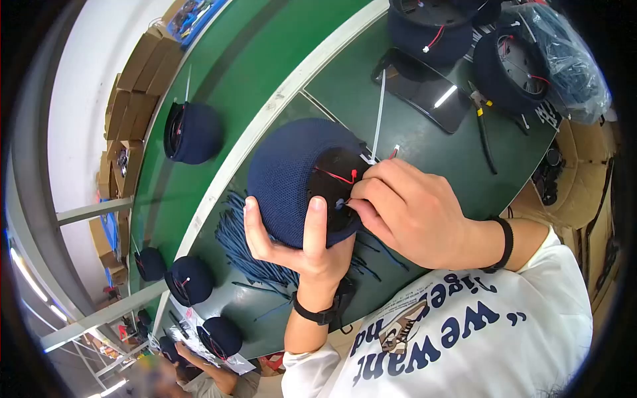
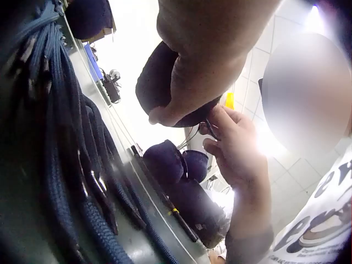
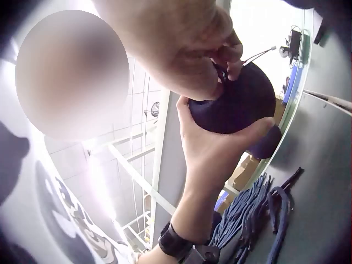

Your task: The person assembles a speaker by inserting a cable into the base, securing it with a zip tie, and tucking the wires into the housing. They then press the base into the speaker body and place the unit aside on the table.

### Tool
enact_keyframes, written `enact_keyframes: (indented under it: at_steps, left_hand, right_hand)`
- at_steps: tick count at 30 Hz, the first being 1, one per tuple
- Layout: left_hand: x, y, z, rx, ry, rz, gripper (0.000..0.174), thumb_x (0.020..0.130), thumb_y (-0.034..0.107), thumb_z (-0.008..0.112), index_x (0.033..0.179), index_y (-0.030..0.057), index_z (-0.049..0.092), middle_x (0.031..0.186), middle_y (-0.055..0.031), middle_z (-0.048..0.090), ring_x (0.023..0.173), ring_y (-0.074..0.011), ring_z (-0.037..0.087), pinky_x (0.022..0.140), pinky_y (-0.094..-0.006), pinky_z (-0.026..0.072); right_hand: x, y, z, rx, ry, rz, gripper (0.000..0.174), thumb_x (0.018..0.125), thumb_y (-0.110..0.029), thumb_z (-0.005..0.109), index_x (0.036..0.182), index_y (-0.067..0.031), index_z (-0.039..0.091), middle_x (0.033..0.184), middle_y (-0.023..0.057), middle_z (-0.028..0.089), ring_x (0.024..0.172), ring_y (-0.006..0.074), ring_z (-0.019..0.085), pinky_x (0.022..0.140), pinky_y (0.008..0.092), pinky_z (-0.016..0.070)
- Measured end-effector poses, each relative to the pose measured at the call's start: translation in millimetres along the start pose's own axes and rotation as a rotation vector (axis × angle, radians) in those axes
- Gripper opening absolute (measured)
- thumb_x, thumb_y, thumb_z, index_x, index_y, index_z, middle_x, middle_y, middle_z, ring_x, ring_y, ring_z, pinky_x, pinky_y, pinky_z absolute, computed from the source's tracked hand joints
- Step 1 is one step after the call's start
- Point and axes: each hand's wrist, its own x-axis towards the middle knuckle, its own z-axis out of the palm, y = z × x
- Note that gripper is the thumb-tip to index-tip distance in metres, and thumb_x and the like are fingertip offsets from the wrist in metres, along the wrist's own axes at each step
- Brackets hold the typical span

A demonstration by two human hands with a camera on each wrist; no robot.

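A round, navy fabric-covered shell point(image 1: 285, 172) is gripped from below by the left hand point(image 1: 302, 249), its dark opening turned toward the right hand. Inside the opening a red wire with a small connector point(image 1: 353, 176) shows. The right hand point(image 1: 415, 212) pinches something small and dark at the opening's edge, partly hidden by the fingers. A white cable tie point(image 1: 379, 113) sticks up beside them. In the right wrist view the left hand point(image 3: 212, 148) cups the shell point(image 3: 242, 107), with the right hand point(image 3: 181, 49) over it. The left wrist view shows the right hand point(image 2: 236, 143) at its edge.
Navy cords point(image 1: 249, 235) lie in a heap under the shell. Behind are a phone point(image 1: 421, 89), cutters point(image 1: 483, 126), more shells point(image 1: 509, 73) and a clear plastic bag point(image 1: 564, 63). Several shells point(image 1: 196, 132) stand along the green surface to the left. Another person's arm point(image 1: 209, 371) is at lower left.
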Motion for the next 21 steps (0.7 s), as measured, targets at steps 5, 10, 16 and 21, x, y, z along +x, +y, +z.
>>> enact_keyframes:
  at_steps: [5,10,16,21]
  left_hand:
    - [4.0,-3.5,-4.2,0.032,-0.058,0.042,0.084,0.071,0.012,0.097,0.142,0.0236,0.054,0.157,-0.0324,0.032,0.142,-0.0547,0.044,0.112,-0.0637,0.0445]
    - [4.4,-0.2,-4.2,0.021,-0.054,-0.001,0.091,0.067,0.016,0.100,0.144,0.0239,0.053,0.158,-0.0319,0.031,0.143,-0.0537,0.043,0.113,-0.0633,0.0431]
    - [5.6,0.4,-12.6,0.044,-0.130,-0.045,0.107,0.057,0.023,0.107,0.148,0.0242,0.050,0.158,-0.0310,0.031,0.144,-0.0530,0.041,0.113,-0.0630,0.0418]
    - [4.9,-0.6,-11.0,0.024,-0.107,-0.024,0.109,0.057,0.025,0.108,0.149,0.0243,0.049,0.159,-0.0306,0.030,0.144,-0.0530,0.041,0.113,-0.0628,0.0421]
  right_hand:
    - [3.0,-4.4,-0.1,0.089,-0.017,0.069,0.015,0.090,-0.015,0.077,0.094,-0.0069,0.066,0.090,0.0068,0.062,0.077,0.0264,0.070,0.061,0.0373,0.0578]
    - [4.6,-0.7,-4.0,0.302,-0.017,0.128,0.011,0.091,-0.012,0.078,0.095,-0.0067,0.069,0.090,0.0081,0.065,0.078,0.0305,0.070,0.066,0.0410,0.0571]
    - [7.8,10.1,-10.5,0.529,-0.055,0.190,0.007,0.089,-0.003,0.080,0.096,-0.0043,0.077,0.091,0.0088,0.068,0.077,0.0243,0.069,0.068,0.0346,0.0539]
    - [9.3,8.1,-9.4,0.603,-0.089,0.258,0.008,0.089,0.000,0.080,0.096,-0.0028,0.079,0.092,0.0076,0.065,0.079,0.0183,0.064,0.069,0.0291,0.0504]
